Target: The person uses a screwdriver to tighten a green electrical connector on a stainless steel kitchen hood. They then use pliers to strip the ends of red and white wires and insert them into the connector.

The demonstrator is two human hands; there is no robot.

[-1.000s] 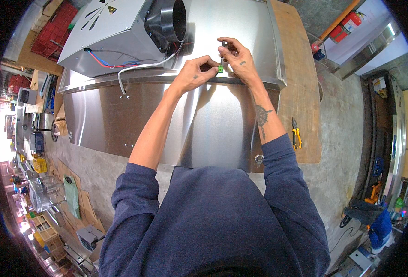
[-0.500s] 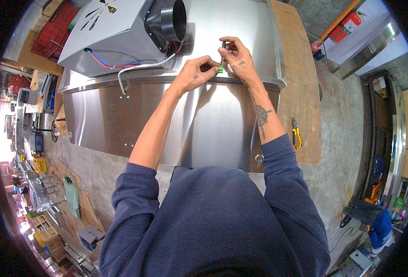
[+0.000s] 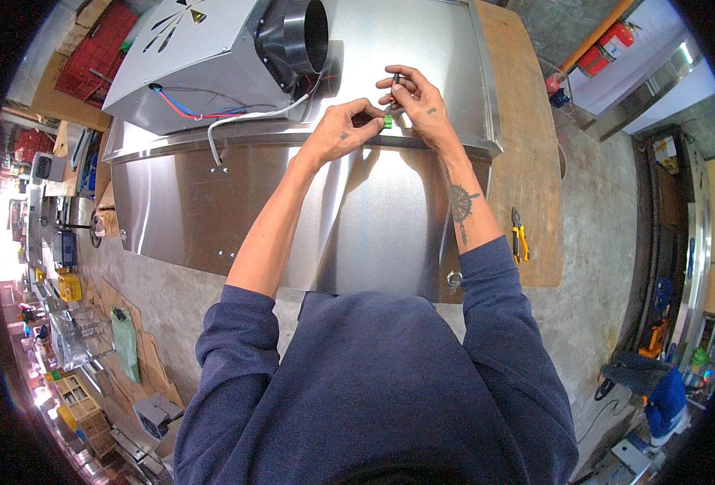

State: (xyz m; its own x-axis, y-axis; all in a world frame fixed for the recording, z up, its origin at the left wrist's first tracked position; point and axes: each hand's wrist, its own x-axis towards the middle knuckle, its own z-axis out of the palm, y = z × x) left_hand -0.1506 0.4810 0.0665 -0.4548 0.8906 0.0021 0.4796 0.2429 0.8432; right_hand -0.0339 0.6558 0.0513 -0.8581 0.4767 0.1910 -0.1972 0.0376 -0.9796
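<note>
Between the thumb and fingers of my left hand is a small green terminal block, pinched at its left side. My right hand grips a slim screwdriver with a dark handle, held nearly upright. Its tip points down at the top of the block; whether it sits in a screw slot is too small to tell. Both hands are over the front ledge of a large stainless steel hood. Left of them stands a grey metal fan box with a black round duct collar.
Red and blue wires and a white cable come out of the box and lie along the ledge. Yellow-handled pliers rest on the wooden board at the right. A fire extinguisher hangs at the far right.
The fingers of my right hand have shifted around the screwdriver handle, and the hand has moved slightly right. My left hand still holds the green block in nearly the same place.
</note>
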